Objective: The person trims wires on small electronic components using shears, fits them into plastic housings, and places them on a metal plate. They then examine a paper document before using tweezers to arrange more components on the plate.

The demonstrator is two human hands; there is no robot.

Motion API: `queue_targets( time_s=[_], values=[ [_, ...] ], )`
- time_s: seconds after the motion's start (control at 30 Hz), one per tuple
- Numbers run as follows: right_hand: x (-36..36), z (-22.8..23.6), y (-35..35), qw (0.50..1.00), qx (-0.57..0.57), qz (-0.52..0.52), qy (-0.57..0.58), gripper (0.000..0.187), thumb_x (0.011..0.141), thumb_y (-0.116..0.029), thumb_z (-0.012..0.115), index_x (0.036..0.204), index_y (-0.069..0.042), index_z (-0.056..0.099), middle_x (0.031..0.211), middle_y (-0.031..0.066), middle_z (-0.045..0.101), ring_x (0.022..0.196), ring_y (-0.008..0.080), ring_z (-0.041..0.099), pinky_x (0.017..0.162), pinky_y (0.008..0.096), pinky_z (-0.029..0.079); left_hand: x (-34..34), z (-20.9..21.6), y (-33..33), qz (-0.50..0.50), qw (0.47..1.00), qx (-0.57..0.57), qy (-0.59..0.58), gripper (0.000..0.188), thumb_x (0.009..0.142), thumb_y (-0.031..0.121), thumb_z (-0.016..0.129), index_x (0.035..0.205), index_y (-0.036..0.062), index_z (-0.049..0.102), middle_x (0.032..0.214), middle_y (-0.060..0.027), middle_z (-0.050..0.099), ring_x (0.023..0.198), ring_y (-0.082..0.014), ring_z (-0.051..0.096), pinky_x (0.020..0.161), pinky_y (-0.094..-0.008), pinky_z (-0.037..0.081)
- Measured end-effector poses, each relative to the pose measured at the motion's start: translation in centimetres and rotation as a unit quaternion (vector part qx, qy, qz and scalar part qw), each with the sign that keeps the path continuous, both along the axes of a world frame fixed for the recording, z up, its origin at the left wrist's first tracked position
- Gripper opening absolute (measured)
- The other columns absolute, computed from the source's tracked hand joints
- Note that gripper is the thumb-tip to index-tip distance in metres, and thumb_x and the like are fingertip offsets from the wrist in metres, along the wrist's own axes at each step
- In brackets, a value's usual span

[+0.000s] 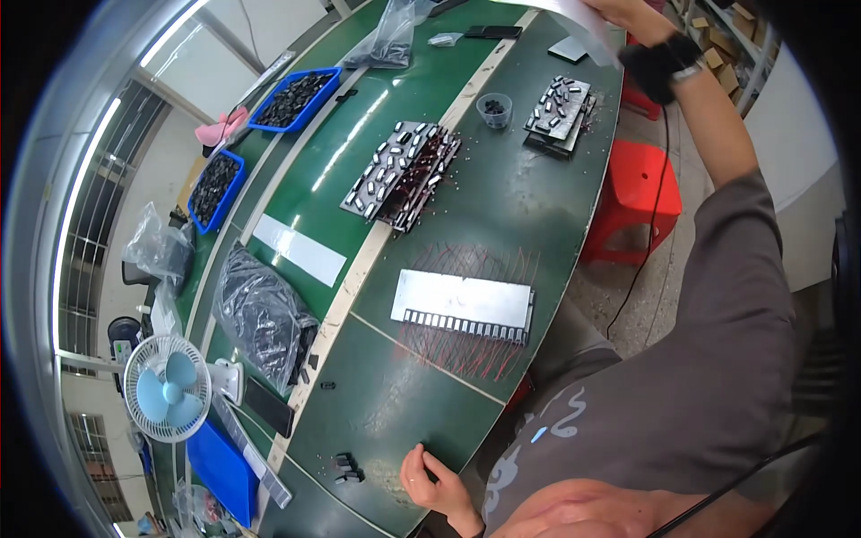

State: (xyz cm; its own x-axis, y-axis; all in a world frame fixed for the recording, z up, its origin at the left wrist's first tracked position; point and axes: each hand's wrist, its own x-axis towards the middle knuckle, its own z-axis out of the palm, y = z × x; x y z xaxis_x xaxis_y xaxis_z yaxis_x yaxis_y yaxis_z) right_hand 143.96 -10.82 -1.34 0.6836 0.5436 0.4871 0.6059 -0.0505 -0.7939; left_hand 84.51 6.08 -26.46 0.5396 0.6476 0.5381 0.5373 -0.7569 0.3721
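My left hand (433, 484) rests near the table's near edge at the bottom, fingers loosely bent and thumb apart, nothing visible in it. Several small black parts (346, 468) lie just left of it. At the top, my right hand (623, 11), a black band on its wrist, is closed on a curved white sheet (574, 22) partly cut off by the frame. Between my hands lies a silver plate (462, 298) with a row of small black-and-silver components along one edge and thin red wires fanning out on both sides.
Stacked plates with loose components (395, 175) and a smaller stack (558, 112) stand farther up, beside a clear cup (494, 109). Blue trays (235, 199) of black parts, a plastic bag (260, 309), a phone (268, 405) and a fan (170, 390) are leftward. A red stool (639, 197) stands alongside.
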Motion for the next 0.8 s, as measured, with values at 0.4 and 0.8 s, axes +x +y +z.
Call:
queue_targets(
  time_s=[0.4, 0.8],
  values=[
    [22.1, -9.2, 5.9, 0.971, -0.217, 0.091, -0.048, 0.025, 0.096, -0.016, 0.060, 0.119, -0.008, 0.064, 0.107, 0.0030, 0.066, 0.096, 0.0133, 0.061, 0.084, 0.0263, 0.049, 2.6, 1.5, -1.3, 0.075, 0.995, 0.025, 0.062, 0.015, 0.084, -0.001, 0.064, 0.097, 0.0004, 0.070, 0.092, -0.0159, 0.069, 0.084, -0.0340, 0.065, 0.077, -0.0422, 0.053],
    [26.5, -16.8, 2.2, 0.958, -0.267, -0.103, -0.021, 0.023, 0.099, -0.029, 0.056, 0.108, -0.008, 0.061, 0.087, 0.0037, 0.066, 0.075, 0.0100, 0.060, 0.066, 0.0271, 0.049, 5.2, 4.7, -1.5, 0.027, 0.985, 0.068, 0.157, 0.017, 0.086, 0.000, 0.066, 0.101, -0.0039, 0.069, 0.091, -0.0220, 0.066, 0.081, -0.0385, 0.064, 0.075, -0.0459, 0.054]
  ],
)
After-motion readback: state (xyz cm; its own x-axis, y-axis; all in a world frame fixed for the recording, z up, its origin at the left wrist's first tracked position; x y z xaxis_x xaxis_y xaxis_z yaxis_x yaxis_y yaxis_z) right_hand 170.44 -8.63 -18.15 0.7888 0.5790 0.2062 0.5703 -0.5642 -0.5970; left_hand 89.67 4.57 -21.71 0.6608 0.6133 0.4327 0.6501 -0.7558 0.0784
